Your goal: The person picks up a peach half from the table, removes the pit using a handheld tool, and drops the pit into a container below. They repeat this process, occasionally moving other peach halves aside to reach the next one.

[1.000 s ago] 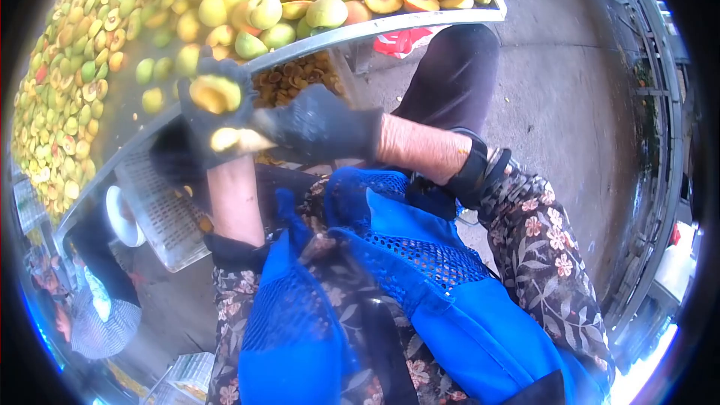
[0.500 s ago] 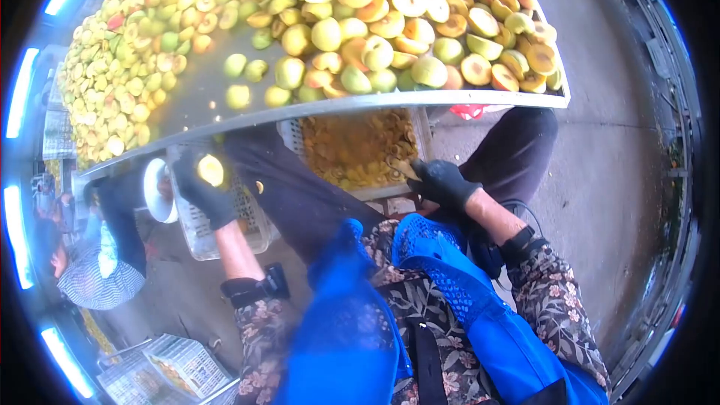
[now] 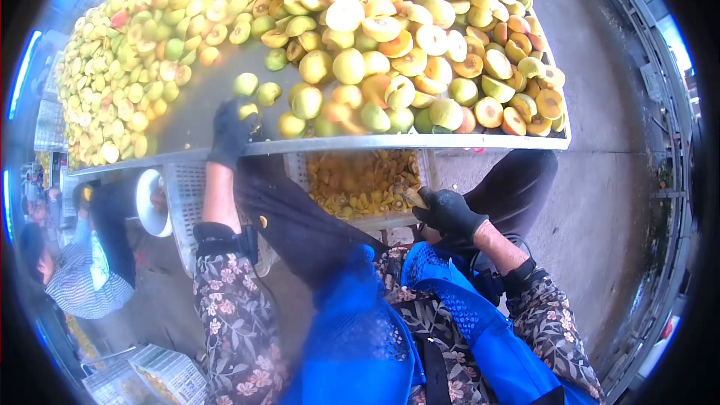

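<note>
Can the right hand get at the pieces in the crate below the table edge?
Likely yes: the right hand is beside the crate's near right corner, with no obstacle visible between it and the pieces. The tool it holds may hamper grasping.

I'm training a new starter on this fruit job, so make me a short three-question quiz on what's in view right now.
1. Multiple choice: What is heaped on the table?
a) bottles
b) fruit
c) folded cloths
2. True or false: The left hand is at the table's near edge.
3. Fill in the colour: The right hand wears a ____ glove.

Key: 1 b; 2 true; 3 black.
</note>
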`<act>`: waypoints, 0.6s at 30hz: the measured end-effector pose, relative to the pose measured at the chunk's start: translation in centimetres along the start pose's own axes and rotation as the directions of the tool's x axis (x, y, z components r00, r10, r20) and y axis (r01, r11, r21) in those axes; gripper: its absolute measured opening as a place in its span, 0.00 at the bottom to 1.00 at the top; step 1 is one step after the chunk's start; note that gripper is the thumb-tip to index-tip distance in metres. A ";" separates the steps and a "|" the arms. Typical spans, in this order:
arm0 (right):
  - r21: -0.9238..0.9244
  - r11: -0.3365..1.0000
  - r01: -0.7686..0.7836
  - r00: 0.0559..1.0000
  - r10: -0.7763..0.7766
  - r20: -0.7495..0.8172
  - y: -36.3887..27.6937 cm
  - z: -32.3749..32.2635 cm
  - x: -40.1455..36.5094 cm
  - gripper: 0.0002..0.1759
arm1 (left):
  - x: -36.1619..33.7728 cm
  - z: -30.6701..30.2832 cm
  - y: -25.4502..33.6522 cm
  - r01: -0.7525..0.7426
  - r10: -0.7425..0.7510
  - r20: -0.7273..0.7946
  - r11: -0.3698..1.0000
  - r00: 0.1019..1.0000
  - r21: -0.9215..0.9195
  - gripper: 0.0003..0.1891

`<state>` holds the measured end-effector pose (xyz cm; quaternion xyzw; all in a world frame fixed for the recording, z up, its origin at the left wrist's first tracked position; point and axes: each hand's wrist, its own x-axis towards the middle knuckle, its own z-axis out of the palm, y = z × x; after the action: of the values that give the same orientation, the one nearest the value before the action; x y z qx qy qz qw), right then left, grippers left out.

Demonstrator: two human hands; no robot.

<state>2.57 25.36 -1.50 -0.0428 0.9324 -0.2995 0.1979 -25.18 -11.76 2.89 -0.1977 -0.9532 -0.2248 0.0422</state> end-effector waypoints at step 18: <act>0.141 0.874 0.465 0.779 -0.328 -0.535 -10.0 -4.4 -1.4 0.17 | -12.7 1.5 21.7 -0.108 0.229 -0.569 0.965 0.790 0.238 0.38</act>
<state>1.77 19.90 7.99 -0.1347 0.8718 -0.4575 -0.1119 -4.89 2.16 8.37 -0.1969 -0.8879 -0.1769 0.3762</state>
